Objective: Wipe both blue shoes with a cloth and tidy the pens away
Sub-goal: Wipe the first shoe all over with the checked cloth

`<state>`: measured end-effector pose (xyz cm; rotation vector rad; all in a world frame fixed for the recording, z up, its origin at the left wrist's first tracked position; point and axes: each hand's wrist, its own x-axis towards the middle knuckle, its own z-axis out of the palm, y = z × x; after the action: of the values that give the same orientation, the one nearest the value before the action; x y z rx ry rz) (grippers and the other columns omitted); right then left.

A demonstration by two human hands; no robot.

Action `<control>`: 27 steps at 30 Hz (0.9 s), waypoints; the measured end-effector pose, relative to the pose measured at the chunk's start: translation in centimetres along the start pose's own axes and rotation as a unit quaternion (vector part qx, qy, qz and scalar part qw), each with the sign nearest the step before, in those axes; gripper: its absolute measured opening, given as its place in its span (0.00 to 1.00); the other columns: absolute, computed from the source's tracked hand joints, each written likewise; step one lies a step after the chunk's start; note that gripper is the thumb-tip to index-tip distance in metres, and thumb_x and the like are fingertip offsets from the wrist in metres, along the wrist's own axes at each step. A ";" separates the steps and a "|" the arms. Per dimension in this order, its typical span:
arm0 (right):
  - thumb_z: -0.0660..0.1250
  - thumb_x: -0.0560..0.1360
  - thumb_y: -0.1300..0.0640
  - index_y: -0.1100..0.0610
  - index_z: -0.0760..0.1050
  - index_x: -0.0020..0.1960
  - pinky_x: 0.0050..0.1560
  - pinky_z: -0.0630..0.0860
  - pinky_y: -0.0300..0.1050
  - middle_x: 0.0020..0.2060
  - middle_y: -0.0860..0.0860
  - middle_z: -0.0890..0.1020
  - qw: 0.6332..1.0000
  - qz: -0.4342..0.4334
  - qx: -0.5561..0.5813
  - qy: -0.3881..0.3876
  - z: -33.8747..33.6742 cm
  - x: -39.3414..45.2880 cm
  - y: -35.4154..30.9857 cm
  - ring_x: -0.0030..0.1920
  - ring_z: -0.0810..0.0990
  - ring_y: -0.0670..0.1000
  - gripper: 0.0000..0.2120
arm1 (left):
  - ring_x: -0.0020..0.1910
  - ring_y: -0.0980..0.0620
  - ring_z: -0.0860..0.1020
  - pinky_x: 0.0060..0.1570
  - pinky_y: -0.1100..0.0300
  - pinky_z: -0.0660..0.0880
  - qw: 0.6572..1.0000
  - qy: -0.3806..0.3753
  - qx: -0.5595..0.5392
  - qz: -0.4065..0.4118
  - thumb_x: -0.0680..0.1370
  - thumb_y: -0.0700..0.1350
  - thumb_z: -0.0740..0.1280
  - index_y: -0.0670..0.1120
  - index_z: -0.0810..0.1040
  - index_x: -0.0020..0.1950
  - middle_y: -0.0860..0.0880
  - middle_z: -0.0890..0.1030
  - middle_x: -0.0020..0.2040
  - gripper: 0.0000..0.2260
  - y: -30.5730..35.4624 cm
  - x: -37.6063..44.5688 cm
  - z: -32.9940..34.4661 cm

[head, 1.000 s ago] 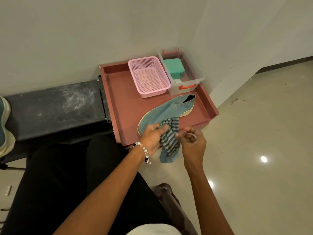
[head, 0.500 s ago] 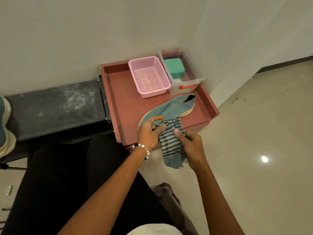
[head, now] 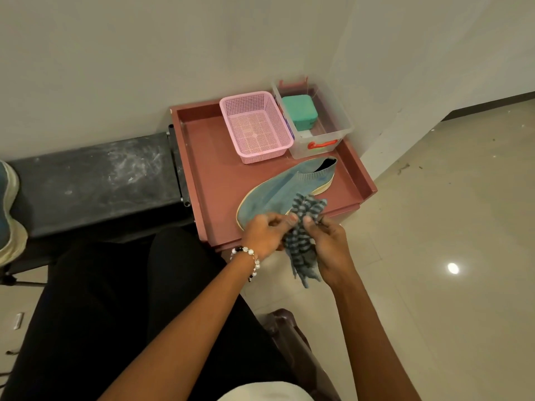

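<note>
Far left edge: second shoe, cropped by the frame, on black bench. Red tray next, open floor at its left half; pink basket and clear box at back rim. Blue shoe lies along front rim, toe overhanging slightly. Left hand and right hand close together, both pinching striped cloth. Bare tiles right.
</note>
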<state>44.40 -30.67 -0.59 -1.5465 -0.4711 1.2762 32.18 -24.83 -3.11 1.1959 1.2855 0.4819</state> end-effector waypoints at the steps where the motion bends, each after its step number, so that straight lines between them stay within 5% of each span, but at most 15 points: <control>1: 0.65 0.77 0.61 0.62 0.78 0.56 0.52 0.80 0.51 0.48 0.57 0.84 1.000 -0.015 -0.024 -0.002 0.2 -0.1 0.0 0.51 0.83 0.56 0.09 | 0.47 0.49 0.83 0.48 0.52 0.81 0.999 -0.030 -0.009 0.000 0.68 0.63 0.73 0.46 0.83 0.51 0.48 0.85 0.47 0.23 0.0 -0.1 0.3; 4: 0.65 0.77 0.63 0.62 0.78 0.55 0.49 0.80 0.47 0.47 0.56 0.85 0.999 -0.042 -0.029 0.009 -0.2 -0.1 -0.3 0.49 0.83 0.53 0.09 | 0.51 0.45 0.82 0.52 0.49 0.79 0.997 -0.029 -0.071 -0.006 0.65 0.52 0.79 0.42 0.81 0.54 0.44 0.84 0.50 0.22 -0.4 0.5 0.1; 7: 0.66 0.76 0.60 0.64 0.78 0.54 0.43 0.81 0.45 0.47 0.57 0.84 0.998 -0.039 0.004 0.042 -1.0 0.1 -0.7 0.48 0.84 0.55 0.10 | 0.44 0.48 0.83 0.44 0.57 0.81 0.990 -0.003 -0.134 -0.038 0.72 0.35 0.74 0.37 0.79 0.53 0.42 0.83 0.47 0.12 0.0 0.7 -0.6; 10: 0.67 0.76 0.56 0.63 0.79 0.54 0.47 0.80 0.50 0.50 0.58 0.84 0.994 -0.011 0.088 0.071 -2.0 0.8 -1.1 0.51 0.83 0.56 0.11 | 0.40 0.50 0.83 0.39 0.59 0.80 0.960 -0.018 -0.273 -0.065 0.75 0.34 0.68 0.36 0.79 0.54 0.43 0.84 0.45 0.08 0.8 0.3 -0.9; 14: 0.81 0.60 0.50 0.65 0.72 0.64 0.56 0.77 0.57 0.58 0.61 0.80 0.982 0.077 0.161 -0.058 -3.5 0.7 -0.9 0.58 0.79 0.61 0.39 | 0.41 0.49 0.83 0.42 0.57 0.80 0.929 -0.030 -0.361 -0.075 0.79 0.36 0.64 0.39 0.77 0.57 0.43 0.84 0.45 0.08 1.1 0.5 -1.3; 18: 0.84 0.50 0.61 0.71 0.72 0.62 0.46 0.80 0.53 0.55 0.65 0.80 0.959 0.181 0.171 -0.135 -3.1 -0.4 0.3 0.53 0.81 0.63 0.43 | 0.40 0.51 0.82 0.43 0.58 0.79 0.951 -0.049 -0.301 -0.049 0.81 0.38 0.62 0.43 0.77 0.53 0.45 0.83 0.44 0.06 1.0 0.4 -1.0; 23: 0.76 0.64 0.62 0.65 0.72 0.65 0.55 0.77 0.61 0.57 0.62 0.80 0.916 0.172 0.363 0.000 -2.9 0.3 2.0 0.57 0.80 0.61 0.31 | 0.42 0.51 0.82 0.47 0.57 0.80 0.968 -0.037 -0.248 -0.008 0.80 0.36 0.63 0.47 0.77 0.53 0.48 0.84 0.40 0.08 0.6 0.6 -0.7; 27: 0.83 0.54 0.61 0.68 0.77 0.59 0.59 0.75 0.59 0.59 0.63 0.78 0.883 0.181 0.424 -0.091 -1.8 -0.1 2.7 0.59 0.79 0.60 0.36 | 0.41 0.46 0.77 0.49 0.51 0.76 0.983 -0.008 -0.182 0.026 0.79 0.35 0.64 0.51 0.75 0.54 0.41 0.78 0.38 0.11 -0.1 1.2 -0.7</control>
<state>45.19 -32.64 -3.05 -0.7780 0.2813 1.6230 31.88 -23.62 -3.63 0.9248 1.0968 0.7100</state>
